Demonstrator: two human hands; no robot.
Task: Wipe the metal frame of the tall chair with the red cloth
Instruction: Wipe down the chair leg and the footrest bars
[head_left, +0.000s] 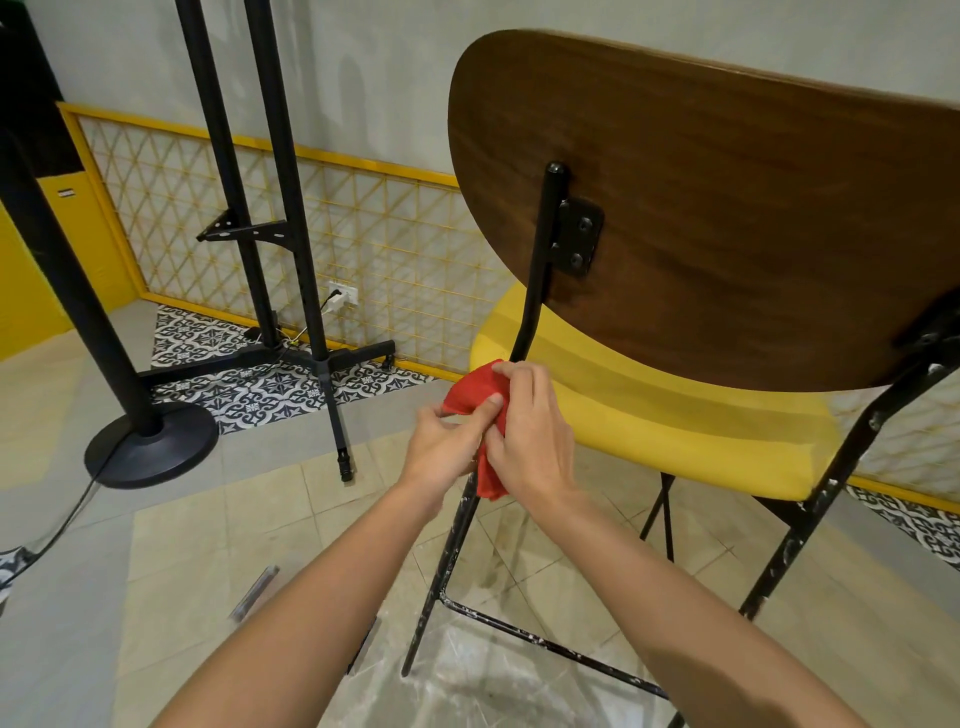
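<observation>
The tall chair has a brown wooden backrest (727, 218), a yellow seat (675, 426) and a black metal frame (537, 270) flecked with white marks. The red cloth (475, 395) is bunched around the frame's left rear upright, just below seat level. My right hand (530, 431) grips the cloth against the upright, thumb on top of the fabric. My left hand (441, 447) pinches the cloth's left edge. The stretch of upright under the cloth and hands is hidden. A lower crossbar (545, 642) runs to the right near the floor.
A black stand with two tall poles (280, 208) and a cross base rises to the left. Further left is a thick black pole on a round base (150, 447) with a cable. A yellow lattice panel (363, 234) lines the wall. Tiled floor lies below.
</observation>
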